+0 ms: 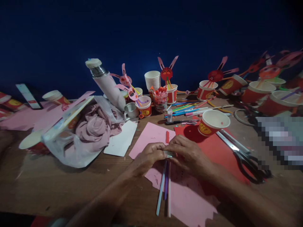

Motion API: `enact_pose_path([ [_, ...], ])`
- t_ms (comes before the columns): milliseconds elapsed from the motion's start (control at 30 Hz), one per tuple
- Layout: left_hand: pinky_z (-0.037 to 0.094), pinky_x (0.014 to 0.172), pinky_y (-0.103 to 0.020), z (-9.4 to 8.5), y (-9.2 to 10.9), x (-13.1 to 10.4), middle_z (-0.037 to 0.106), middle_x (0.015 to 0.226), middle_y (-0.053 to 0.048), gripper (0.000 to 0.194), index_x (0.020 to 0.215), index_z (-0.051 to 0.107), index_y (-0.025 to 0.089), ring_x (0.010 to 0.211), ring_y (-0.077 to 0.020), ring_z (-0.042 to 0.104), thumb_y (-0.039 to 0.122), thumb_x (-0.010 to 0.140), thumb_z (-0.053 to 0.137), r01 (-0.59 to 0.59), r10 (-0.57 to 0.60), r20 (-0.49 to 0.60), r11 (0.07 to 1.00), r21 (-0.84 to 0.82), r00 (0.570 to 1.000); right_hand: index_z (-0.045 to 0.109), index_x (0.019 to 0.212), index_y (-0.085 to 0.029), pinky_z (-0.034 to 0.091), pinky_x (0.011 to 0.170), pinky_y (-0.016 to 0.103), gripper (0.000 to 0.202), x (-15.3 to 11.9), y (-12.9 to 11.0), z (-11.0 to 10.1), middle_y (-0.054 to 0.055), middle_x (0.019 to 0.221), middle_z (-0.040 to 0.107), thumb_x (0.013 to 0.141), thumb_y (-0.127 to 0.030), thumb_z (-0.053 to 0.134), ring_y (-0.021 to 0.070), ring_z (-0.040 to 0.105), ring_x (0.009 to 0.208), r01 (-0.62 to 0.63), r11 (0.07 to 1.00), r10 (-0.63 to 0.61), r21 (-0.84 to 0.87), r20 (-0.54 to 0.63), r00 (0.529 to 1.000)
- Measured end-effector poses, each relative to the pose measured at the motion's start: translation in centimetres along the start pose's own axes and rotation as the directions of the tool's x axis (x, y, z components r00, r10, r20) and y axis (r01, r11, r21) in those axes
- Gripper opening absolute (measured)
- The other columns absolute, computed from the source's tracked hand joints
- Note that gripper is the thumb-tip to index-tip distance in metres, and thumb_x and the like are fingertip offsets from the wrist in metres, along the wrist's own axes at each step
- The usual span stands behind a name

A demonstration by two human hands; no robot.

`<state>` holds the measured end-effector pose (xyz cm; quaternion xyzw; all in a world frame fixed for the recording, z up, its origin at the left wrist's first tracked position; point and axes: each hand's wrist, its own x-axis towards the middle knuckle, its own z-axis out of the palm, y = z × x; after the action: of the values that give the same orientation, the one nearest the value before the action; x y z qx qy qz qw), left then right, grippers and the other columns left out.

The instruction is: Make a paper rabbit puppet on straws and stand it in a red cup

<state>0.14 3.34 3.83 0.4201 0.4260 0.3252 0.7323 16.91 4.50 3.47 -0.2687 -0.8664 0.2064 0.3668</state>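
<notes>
1. The left hand [151, 154] and right hand [187, 153] met above the pink paper [151, 130], their fingers closed from both sides on a small shiny piece [169, 154].
2. Three thin sticks [166, 186] ran from under the fingers toward the person, probably held so that their upper ends stayed together; the fingers partly hid this place.
3. The scissors [233, 146] lay partly on the red paper [210, 149], seemingly for easy reach.
4. The nearest cup [214, 123] carried a golden emblem; I could read no brand.
</notes>
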Motion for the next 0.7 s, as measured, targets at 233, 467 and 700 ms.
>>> enact_pose_path([
  [233,0.036,0.053,-0.021,0.19,0.38,-0.22,0.050,0.060,0.000,0.013,0.065,0.056,0.011,0.055,-0.0089,0.044,0.016,0.053,0.055,-0.044,0.058,0.055,0.971,-0.236,0.997,0.057,0.095,-0.015,0.042,0.061,0.030,0.015,0.17,0.01,-0.05,0.005,0.075,0.055,0.082,-0.019,0.052,0.0157,0.049,0.070,-0.008,0.984,0.024,0.180,-0.086,0.996],
  [467,0.044,0.052,-0.025,0.32,0.63,-0.48,0.053,0.062,-0.002,0.017,0.069,0.057,0.010,0.056,-0.0117,0.049,0.016,0.052,0.057,-0.029,0.061,0.107,0.959,-0.281,0.992,0.058,0.100,-0.017,0.041,0.063,0.030,0.018,0.12,0.19,-0.25,0.005,0.076,0.055,0.083,-0.018,0.053,0.0162,0.049,0.073,0.044,0.972,-0.013,0.230,-0.136,0.991],
  [700,0.042,0.052,-0.023,0.43,0.70,-0.45,0.055,0.060,-0.003,0.015,0.066,0.058,0.009,0.054,-0.0105,0.049,0.015,0.053,0.056,-0.025,0.059,0.108,0.955,-0.296,0.992,0.058,0.099,-0.016,0.041,0.062,0.029,0.019,-0.04,0.01,-0.04,0.004,0.075,0.054,0.081,-0.016,0.055,0.0156,0.049,0.071,0.044,0.972,-0.015,0.229,-0.126,0.992],
])
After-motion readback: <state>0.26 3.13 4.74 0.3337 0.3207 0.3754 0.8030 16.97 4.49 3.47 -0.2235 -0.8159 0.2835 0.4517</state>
